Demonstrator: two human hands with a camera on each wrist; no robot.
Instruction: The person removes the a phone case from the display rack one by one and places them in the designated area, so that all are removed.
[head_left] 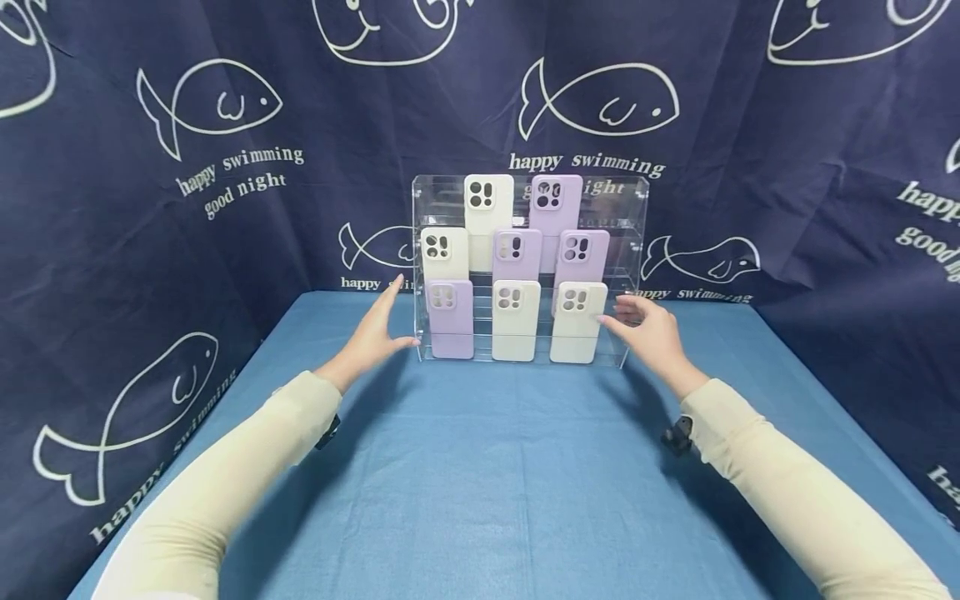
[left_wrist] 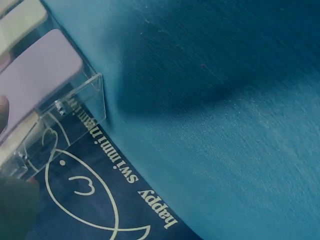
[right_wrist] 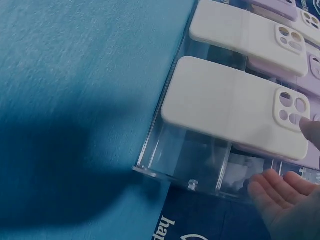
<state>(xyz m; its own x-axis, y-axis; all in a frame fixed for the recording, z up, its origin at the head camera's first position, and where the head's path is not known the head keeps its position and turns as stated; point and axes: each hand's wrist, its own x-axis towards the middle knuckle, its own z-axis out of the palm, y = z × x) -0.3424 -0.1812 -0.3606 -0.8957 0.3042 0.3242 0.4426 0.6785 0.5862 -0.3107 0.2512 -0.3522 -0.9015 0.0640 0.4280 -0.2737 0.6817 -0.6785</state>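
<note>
From the head camera we see a clear acrylic rack (head_left: 633, 250) standing on the blue tablecloth (head_left: 510, 467) toward the far edge, in front of a dark curtain with fish drawings (head_left: 150, 208). The rack carries eight phone cases in stepped rows: a white and a purple one at the top, a white and two purple ones in the middle, and a purple case (head_left: 451, 319), a white middle case (head_left: 516, 320) and a white right-hand case (head_left: 577, 322) in the front row. Our left hand (head_left: 377, 329) is just beside the rack's left wall, fingers straight and spread, holding nothing; whether it touches the wall we cannot tell. Our right hand (head_left: 651, 332) is at the rack's right side, fingers relaxed and extended, the thumb tip reaching to the edge of the white right-hand case, with nothing gripped. From the left wrist camera we see the rack's lower left corner (left_wrist: 92, 97) resting on the cloth, the purple case (left_wrist: 40, 70) behind the clear wall, and only dark, blurred bits of the hand at the frame's left edge. From the right wrist camera we see the white right-hand case (right_wrist: 235, 107) leaning in the front row, a fingertip (right_wrist: 312, 131) touching it by its camera cut-out, and the other fingers (right_wrist: 277, 187) lying loosely open just beside the rack's clear side wall (right_wrist: 200, 165).
</note>
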